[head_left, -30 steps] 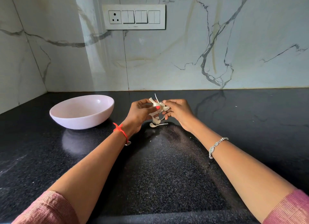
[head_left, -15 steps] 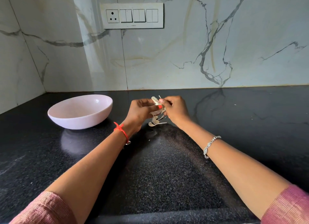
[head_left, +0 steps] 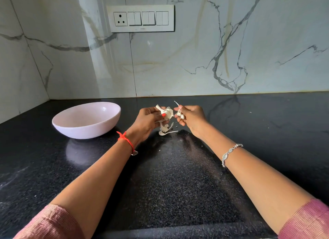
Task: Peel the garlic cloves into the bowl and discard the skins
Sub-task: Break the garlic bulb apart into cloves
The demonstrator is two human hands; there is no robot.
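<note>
Closest in, two pink ribbed sleeves sit at the bottom edge, and two bare arms reach out over the black counter. A little further on, the left hand curls its fingers and thumb round the garlic bulb and holds it up above the counter. The right hand pinches a small garlic piece just beside it, with a thin stalk poking up. There is a small gap between the two bits. Here is what might go wrong, I think. The piece is small and its skin looks slippy, so it could pop out of the pinch and roll away. The bowl sits off to the left (not under the hands), so each peeled clove must be carried over and could drop on the way. Loose skins lie right under the hands. They look so light that a moving arm could scatter them, or a flake could stick to a clove and ride into the bowl. The skins are thin, papery, white and curly, and the garlic is pale and lumpy. The counter is hard, shiny and speckled, with tiny white crumbs on it. Further back, the bowl is pale pink, round and glossy, and I see no cloves in it. Behind it all stands a smooth marble wall with grey veins and a white switch plate.
</note>
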